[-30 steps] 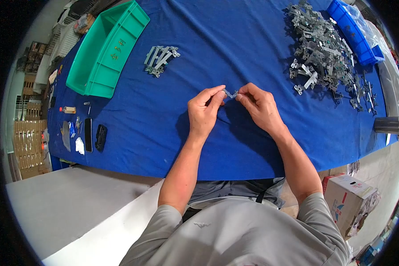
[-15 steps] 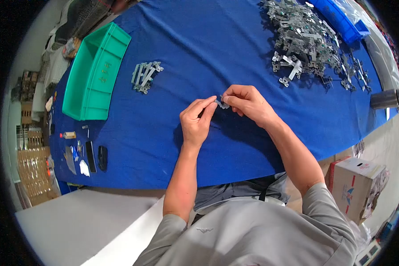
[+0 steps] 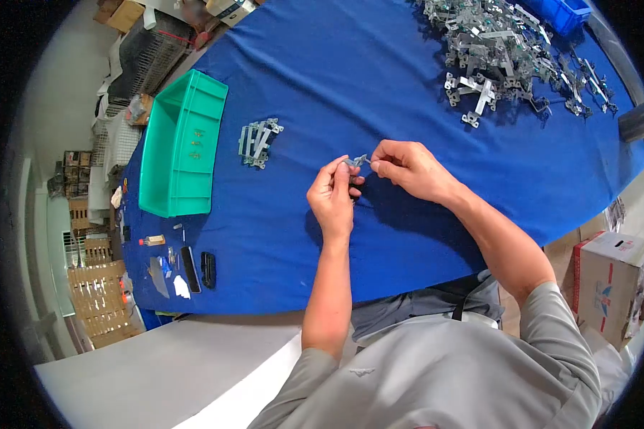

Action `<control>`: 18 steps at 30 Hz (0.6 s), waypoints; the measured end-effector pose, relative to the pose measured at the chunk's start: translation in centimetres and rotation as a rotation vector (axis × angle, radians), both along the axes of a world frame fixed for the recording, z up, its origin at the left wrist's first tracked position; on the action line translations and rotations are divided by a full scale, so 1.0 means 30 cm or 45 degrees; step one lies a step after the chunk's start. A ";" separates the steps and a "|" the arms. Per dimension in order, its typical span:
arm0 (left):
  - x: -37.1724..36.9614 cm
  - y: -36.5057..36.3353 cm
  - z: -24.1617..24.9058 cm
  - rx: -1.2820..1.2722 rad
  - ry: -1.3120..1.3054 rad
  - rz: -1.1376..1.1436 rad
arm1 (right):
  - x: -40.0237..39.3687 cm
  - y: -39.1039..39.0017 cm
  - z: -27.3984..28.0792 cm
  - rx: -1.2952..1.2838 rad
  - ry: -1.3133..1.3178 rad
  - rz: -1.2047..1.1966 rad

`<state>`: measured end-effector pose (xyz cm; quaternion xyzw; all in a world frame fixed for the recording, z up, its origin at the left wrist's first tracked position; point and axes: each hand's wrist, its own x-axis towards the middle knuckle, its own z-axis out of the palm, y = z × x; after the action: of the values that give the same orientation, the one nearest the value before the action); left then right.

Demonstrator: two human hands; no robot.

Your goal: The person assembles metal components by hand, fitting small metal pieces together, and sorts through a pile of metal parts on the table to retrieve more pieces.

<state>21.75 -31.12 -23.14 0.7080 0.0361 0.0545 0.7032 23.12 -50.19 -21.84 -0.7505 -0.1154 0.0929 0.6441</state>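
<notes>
My left hand point(image 3: 333, 200) grips a small metal bracket point(image 3: 358, 161) between thumb and fingers, above the blue cloth. Close by on the right, my right hand point(image 3: 413, 171) is closed in a pinch at the bracket's far end. Whatever sits between those right fingertips is too small to make out. To the left lies a small group of flat silver brackets point(image 3: 259, 141), placed side by side. A large heap of similar metal brackets point(image 3: 490, 50) covers the upper right of the table.
A green bin point(image 3: 202, 161) stands left on the blue cloth point(image 3: 300, 86). Near the left front edge lie a black case point(image 3: 207, 269), a dark flat strip point(image 3: 190, 267) and a small bottle point(image 3: 152, 241). A blue bin point(image 3: 565, 16) and a dark metal cylinder point(image 3: 635, 123) are at right.
The view has shifted, so the table's things appear further right and mostly lower. My right fingertips have moved slightly away from the left ones, and more of the bracket shows.
</notes>
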 end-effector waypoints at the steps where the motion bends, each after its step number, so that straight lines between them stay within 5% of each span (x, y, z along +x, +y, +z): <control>1: 0.001 0.002 -0.003 0.005 -0.016 -0.008 | -0.003 0.000 0.002 -0.038 -0.042 0.001; 18: -0.014 -0.004 -0.014 0.190 -0.180 -0.048 | 0.000 -0.007 -0.056 -0.172 -0.279 -0.074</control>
<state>21.35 -31.23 -23.56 0.7533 -0.0309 0.0937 0.6502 23.12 -50.40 -23.50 -0.8009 -0.1567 -0.0007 0.5779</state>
